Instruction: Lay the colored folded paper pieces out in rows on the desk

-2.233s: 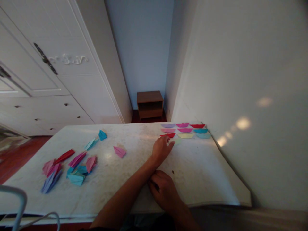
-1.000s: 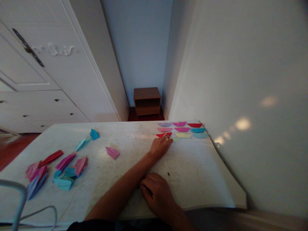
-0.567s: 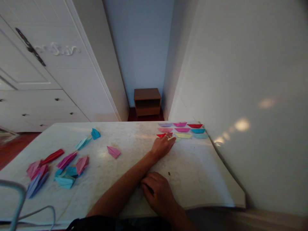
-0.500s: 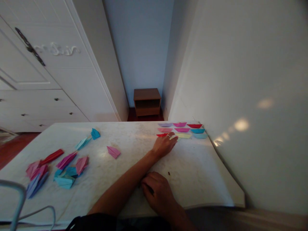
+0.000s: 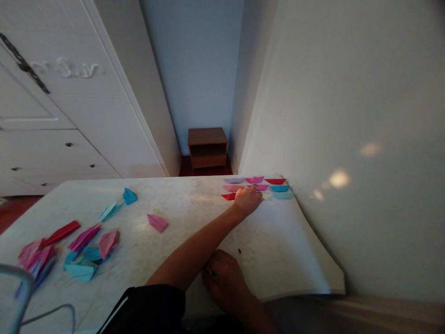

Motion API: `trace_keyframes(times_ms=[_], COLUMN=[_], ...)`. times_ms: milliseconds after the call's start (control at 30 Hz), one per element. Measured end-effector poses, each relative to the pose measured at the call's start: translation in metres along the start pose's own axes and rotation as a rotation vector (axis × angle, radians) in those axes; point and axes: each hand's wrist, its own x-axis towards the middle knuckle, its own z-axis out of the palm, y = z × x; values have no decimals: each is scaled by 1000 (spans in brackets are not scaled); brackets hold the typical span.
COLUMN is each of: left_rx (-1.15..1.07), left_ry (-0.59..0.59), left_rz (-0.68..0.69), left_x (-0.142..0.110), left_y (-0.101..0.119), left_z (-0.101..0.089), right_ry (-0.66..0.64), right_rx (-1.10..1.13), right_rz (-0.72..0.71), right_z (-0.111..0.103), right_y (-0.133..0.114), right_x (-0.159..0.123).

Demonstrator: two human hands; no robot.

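My left hand (image 5: 248, 200) reaches across to the far right of the white table, over the front of the paper boats. Its fingers are bent downward and closed, with a ring on one of them, and whatever lies under them is hidden. Beside it lies a red paper boat (image 5: 228, 196), partly covered; a pale yellow paper boat (image 5: 266, 196) peeks out on the other side. A magenta paper boat (image 5: 261, 187) is just beyond the fingers. My right hand (image 5: 227, 280) rests curled near the table's front edge, close under the left forearm, with no object visible in it.
Several folded paper pieces lie heaped on the left, among them a light blue one (image 5: 81, 270) and a red one (image 5: 62, 233). A lone pink folded paper (image 5: 157, 222) is mid-table. A grey tube (image 5: 26, 283) stands at lower left. A wall borders the table's right side.
My left hand has shifted right and a little farther forward, and the light green boat seen earlier beside it is now out of sight. The right hand stays nearly in place; the view has turned slightly right.
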Motion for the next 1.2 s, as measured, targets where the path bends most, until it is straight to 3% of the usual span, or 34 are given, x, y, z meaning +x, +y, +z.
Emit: trace_keyframes(times_ms=[333, 567, 700, 900, 1200], left_rx=[39, 48, 10, -55, -368], left_ry=[12, 60, 129, 172, 213], left_rz=[-46, -23, -35, -20, -222], left_x=[1, -18, -50, -118, -207], left_y=[2, -4, -25, -65, -75], left_z=[-4, -32, -45, -50, -65], right_ry=[-3, -33, -23, -18, -45], right_rx=[19, -8, 38, 88, 65], right_rz=[4, -15, -4, 0, 36], right_z=[1, 0, -2, -3, -5], right_y=[3, 1, -1, -3, -5], right_x=[-2, -2, -3, -1, -1])
